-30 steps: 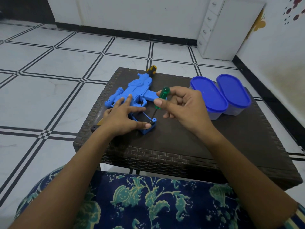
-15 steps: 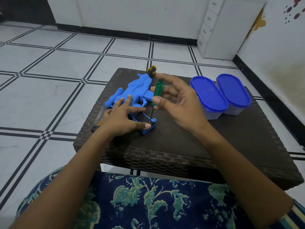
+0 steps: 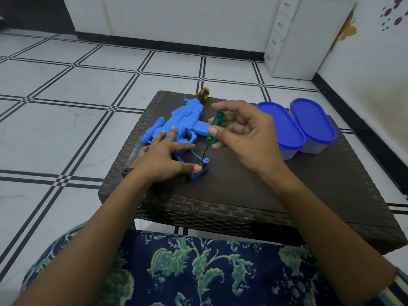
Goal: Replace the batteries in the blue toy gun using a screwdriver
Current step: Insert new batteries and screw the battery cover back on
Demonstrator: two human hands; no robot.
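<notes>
One blue toy gun (image 3: 180,122) lies flat on the dark woven table (image 3: 254,195), directly beyond and partly under the left hand (image 3: 164,161). That hand rests palm down with its fingers spread: the longer fingers reach up onto the gun's body, and the thumb stretches to the right along the near edge of the gun's lower blue frame, which looks like the open battery compartment, though its dark inside is too shadowed to tell what it holds.

The right hand (image 3: 245,138) is raised just to the right of the left one, and pinches one green-handled screwdriver (image 3: 213,129) between the thumb and the fingertips, while the other fingers curl loosely. The screwdriver tilts, handle up toward the right hand and thin metal shaft slanting down and left, with the tip meeting the blue frame right beside the left thumb's nail.

A second tool, with a yellow and black handle (image 3: 203,93), pokes out from behind the far end of the gun, beyond both hands; only its handle shows.

To the right of the right hand stand two clear containers with blue lids (image 3: 295,124), side by side and touching each other, well apart from the gun.

Both forearms are bare, and a patterned blue and green cloth (image 3: 198,268) covers the lap below them, at the near side of the table.
</notes>
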